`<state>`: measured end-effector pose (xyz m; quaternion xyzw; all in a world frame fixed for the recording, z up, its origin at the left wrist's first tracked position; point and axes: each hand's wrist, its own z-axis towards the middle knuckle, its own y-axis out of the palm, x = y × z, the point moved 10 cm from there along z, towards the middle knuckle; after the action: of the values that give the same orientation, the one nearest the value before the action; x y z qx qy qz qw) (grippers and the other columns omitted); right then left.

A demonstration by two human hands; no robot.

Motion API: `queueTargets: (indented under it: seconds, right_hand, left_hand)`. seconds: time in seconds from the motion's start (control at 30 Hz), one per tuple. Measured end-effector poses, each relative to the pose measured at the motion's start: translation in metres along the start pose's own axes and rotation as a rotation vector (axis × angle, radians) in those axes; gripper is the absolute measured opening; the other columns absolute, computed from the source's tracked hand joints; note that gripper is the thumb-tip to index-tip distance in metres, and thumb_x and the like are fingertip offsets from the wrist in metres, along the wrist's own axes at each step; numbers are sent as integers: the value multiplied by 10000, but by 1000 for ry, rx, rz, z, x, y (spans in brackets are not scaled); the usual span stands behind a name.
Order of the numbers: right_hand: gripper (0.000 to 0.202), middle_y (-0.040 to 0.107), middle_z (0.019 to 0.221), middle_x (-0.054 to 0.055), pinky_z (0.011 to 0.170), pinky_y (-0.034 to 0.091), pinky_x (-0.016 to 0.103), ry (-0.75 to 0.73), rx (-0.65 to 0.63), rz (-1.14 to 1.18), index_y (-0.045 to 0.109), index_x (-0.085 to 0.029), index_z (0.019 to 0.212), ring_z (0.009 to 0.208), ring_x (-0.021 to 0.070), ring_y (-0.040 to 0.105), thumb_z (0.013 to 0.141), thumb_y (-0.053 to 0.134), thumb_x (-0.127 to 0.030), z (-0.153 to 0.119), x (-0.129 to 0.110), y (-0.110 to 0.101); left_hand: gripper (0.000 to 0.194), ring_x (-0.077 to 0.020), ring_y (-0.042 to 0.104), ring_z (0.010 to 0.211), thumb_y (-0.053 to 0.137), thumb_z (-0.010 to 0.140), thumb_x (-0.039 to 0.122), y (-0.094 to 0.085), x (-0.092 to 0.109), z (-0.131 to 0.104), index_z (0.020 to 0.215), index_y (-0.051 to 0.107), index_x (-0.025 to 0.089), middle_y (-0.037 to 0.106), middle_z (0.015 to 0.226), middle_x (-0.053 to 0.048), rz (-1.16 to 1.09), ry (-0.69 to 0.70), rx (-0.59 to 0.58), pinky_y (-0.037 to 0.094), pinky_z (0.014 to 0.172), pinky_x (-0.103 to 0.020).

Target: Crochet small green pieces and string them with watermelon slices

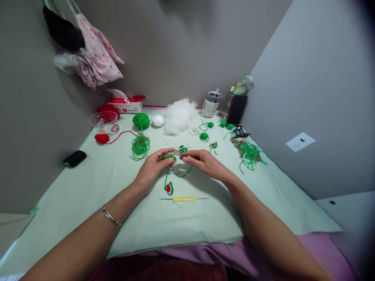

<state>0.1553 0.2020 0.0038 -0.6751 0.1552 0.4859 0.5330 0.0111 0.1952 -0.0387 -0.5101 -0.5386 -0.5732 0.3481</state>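
Over the middle of the table, my left hand (158, 162) pinches a green crocheted piece (166, 157) with yarn trailing from it. Close beside it, my right hand (203, 160) is closed on a thin metal tool (179, 153) whose tip meets the work; its exact kind is too small to make out. A loop of green yarn (183, 175) hangs below both hands. Nearer to me lie a small red, white and green crocheted piece (169, 189) and a yellow-handled crochet hook (184, 199). Just behind my fingers is another small green piece (183, 148).
A green yarn ball (141, 121), a white yarn ball (158, 121) and fluffy white stuffing (179, 116) sit at the back. Tangled green and red yarn (250, 154) lies right. A clear tub (104, 124), a can (211, 104), a bottle (228, 105) and a phone (236, 109) stand near the walls.
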Motion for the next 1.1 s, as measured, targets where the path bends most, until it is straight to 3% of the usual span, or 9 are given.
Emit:
queueTargets:
  seconds: [0.3, 0.5, 0.67, 0.77, 0.87, 0.97, 1.03, 1.1]
  right_hand:
    - [348, 693, 771, 11, 635, 376, 259, -7, -46, 30, 799, -188, 986, 689, 145, 526, 926, 617, -478, -1, -3, 13]
    - [317, 712, 768, 19, 655, 445, 286, -11, -84, 172, 804, -207, 894, 720, 169, 577, 906, 643, -479, 2, -2, 18]
    - [311, 683, 734, 5, 631, 421, 278, -5, -88, 182, 798, -205, 886, 681, 149, 550, 920, 626, -461, 3, -1, 19]
    - [332, 644, 699, -10, 582, 363, 268, 2, -112, 120, 788, -209, 939, 617, 126, 487, 927, 613, -491, -2, -1, 5]
    - [402, 591, 621, -14, 557, 314, 274, 67, -73, -61, 774, -199, 843, 559, 117, 434, 943, 580, -536, -11, 12, -26]
    - [419, 626, 622, 19, 609, 331, 290, 117, 101, -248, 744, -194, 670, 571, 132, 482, 951, 602, -471, -16, 26, -62]
    - [263, 684, 733, 39, 653, 347, 291, 89, 164, -299, 759, -201, 706, 638, 147, 539, 909, 685, -351, -16, 26, -64]
    - [114, 712, 880, 44, 694, 371, 282, 17, 107, -340, 775, -214, 820, 721, 153, 588, 894, 695, -245, -10, 18, -43]
  left_hand:
    - [382, -192, 675, 930, 794, 750, 245, 8, -3, -3, 1124, 730, 198, 754, 1130, -51, 83, -6, -54, 504, 904, -333]
    - [365, -185, 666, 850, 780, 753, 244, 13, 2, -5, 1113, 745, 197, 762, 1050, -51, 122, -7, -70, 510, 888, -350]
    - [332, -169, 646, 813, 780, 761, 262, 15, 1, -6, 1088, 754, 211, 743, 1014, -42, 143, 0, -83, 510, 856, -341]
    - [340, -168, 645, 812, 758, 791, 283, 14, 5, -5, 1125, 734, 221, 724, 918, -24, 205, -4, -116, 492, 839, -329]
    - [276, -165, 629, 752, 744, 812, 326, 1, 16, -2, 1064, 710, 218, 681, 786, 3, 328, 9, -91, 465, 776, -311]
    - [186, -168, 601, 717, 725, 825, 387, -24, 36, 4, 863, 686, 209, 655, 757, 3, 429, 95, 23, 441, 735, -304]
    - [193, -178, 591, 758, 693, 844, 399, -40, 49, 5, 795, 679, 213, 657, 788, -6, 468, 185, 132, 430, 741, -301]
    - [186, -185, 589, 809, 666, 860, 389, -49, 56, 4, 786, 687, 220, 665, 842, -10, 499, 260, 217, 424, 764, -300]
